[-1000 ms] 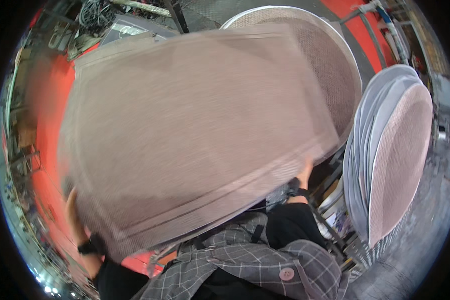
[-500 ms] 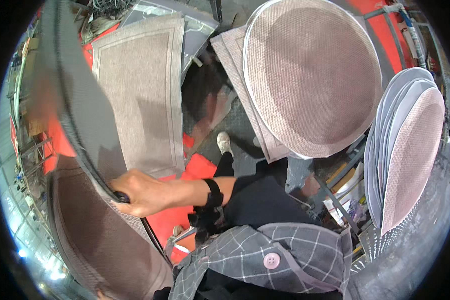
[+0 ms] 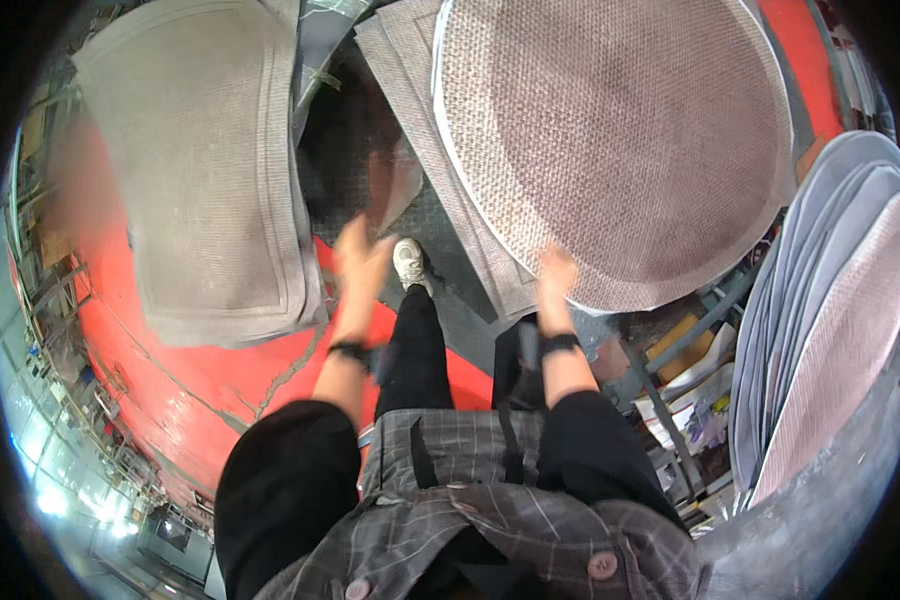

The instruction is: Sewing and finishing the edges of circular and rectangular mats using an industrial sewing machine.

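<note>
My left hand [image 3: 362, 255], blurred by motion, is in the air between the two groups of mats, its thumb and fingers apart and nothing in it. My right hand [image 3: 557, 272] is at the near edge of a large round woven beige-brown mat [image 3: 620, 150] with a white rim; its fingers are smeared, and whether it touches or grips the rim is unclear. Under the round mat lie rectangular woven mats [image 3: 420, 110], partly hidden. To the left lies a stack of beige rectangular mats with rounded corners [image 3: 200, 180].
Several grey-backed oval mats [image 3: 820, 300] lean on edge at the right, beside a metal frame with papers and packets [image 3: 700, 400]. Cracked red flooring [image 3: 180, 390] spreads at the left. My white shoe [image 3: 408, 262] stands on dark floor between the stacks.
The dark-edged mat gripped at the left is out of my hand, and a mat now lies over the left stack. My view has turned; both hands now reach forward.
</note>
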A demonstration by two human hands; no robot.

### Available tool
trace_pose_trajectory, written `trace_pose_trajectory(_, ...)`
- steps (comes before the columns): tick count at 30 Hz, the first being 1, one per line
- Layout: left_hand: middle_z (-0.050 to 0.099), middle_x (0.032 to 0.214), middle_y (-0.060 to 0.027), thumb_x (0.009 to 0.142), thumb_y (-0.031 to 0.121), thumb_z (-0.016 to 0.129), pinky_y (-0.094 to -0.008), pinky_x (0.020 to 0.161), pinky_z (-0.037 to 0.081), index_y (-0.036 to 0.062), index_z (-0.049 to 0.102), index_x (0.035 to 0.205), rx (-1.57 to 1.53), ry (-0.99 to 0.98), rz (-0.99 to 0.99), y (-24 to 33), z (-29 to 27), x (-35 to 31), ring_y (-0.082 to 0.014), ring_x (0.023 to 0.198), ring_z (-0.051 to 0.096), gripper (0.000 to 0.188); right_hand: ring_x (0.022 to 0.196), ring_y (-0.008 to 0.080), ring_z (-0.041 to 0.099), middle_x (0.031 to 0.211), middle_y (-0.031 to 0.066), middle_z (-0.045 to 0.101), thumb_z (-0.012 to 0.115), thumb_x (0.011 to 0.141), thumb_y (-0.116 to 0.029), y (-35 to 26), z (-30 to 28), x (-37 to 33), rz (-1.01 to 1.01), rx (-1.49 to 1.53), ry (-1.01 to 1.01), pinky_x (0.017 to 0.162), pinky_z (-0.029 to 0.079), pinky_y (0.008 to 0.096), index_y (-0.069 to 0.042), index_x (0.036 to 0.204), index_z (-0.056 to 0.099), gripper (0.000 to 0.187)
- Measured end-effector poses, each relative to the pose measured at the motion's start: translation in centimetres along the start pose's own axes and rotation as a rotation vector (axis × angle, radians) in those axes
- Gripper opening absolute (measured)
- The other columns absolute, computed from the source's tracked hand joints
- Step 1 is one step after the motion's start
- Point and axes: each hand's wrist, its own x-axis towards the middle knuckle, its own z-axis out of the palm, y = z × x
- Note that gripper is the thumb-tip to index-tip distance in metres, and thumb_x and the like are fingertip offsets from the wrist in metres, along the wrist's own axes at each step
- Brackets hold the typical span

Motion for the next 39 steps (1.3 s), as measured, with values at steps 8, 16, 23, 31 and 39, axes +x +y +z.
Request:
trace_pose_trajectory(8, 0.038, 0.121, -0.0229, 0.064, 0.031, 0.076, -0.0439, 0.092, 0.036, -0.0027, 0.040, 0.112, 0.296, 0.240, -0.452, 5.8, 22.1, 5.9, -0.0374, 0.109, 0.039, 0.068, 0.068, 0.0278, 0.061, 0.072, 0.0103, 0.061, 0.052, 0.086, -0.026, 20.3, -4.0, -14.2, 1.491, 0.849, -0.157, 0.058, 0.047, 0.0392, 0.004, 0.095, 0.060, 0.032)
trace_pose_trajectory(16, 0.060, 0.096, -0.0166, 0.071, 0.010, 0.068, -0.0399, 0.073, 0.048, -0.0069, 0.050, 0.103, -0.701, 0.224, -0.480, 7.4, 21.0, 5.4, -0.0315, 0.082, 0.060, 0.040, 0.099, 0.0252, 0.052, 0.111, 0.0081, 0.044, 0.049, 0.087, -0.029, 24.5, -1.4, -14.5, 1.803, 1.147, -0.219, 0.076, 0.041, 0.0554, -0.008, 0.119, 0.038, 0.040)
trace_pose_trajectory(23, 0.057, 0.107, -0.0119, 0.073, 0.008, 0.064, -0.0363, 0.087, 0.044, -0.0022, 0.050, 0.113, -1.132, -0.210, -0.468, 20.7, 11.4, 2.8, -0.0246, 0.099, 0.055, 0.044, 0.105, 0.0279, 0.049, 0.117, 0.0116, 0.052, 0.048, 0.086, -0.043, 30.3, -4.3, -15.3, 1.790, 1.816, 0.215, 0.087, 0.041, 0.0454, -0.008, 0.119, 0.047, 0.048)
trace_pose_trajectory(31, 0.050, 0.115, -0.0160, 0.080, 0.007, 0.050, -0.0385, 0.090, 0.042, -0.0035, 0.047, 0.118, 0.095, -0.055, 0.229, 9.6, -15.9, -2.8, -0.0285, 0.102, 0.053, 0.039, 0.092, 0.0225, 0.057, 0.104, 0.0098, 0.060, 0.062, 0.076, -0.029, 18.7, -15.8, -15.2, 1.287, 1.630, 0.142, 0.085, 0.043, 0.0317, 0.003, 0.113, 0.053, 0.050)
trace_pose_trajectory(39, 0.049, 0.118, -0.0191, 0.078, 0.015, 0.058, -0.0378, 0.089, 0.041, -0.0121, 0.043, 0.116, -0.167, -0.005, -0.072, -0.5, -15.3, -5.8, -0.0279, 0.102, 0.051, 0.049, 0.072, 0.0180, 0.057, 0.078, 0.0116, 0.063, 0.065, 0.072, -0.020, 11.9, -38.4, 7.2, 0.141, 1.207, 0.404, 0.069, 0.046, 0.0336, 0.008, 0.088, 0.058, 0.033)
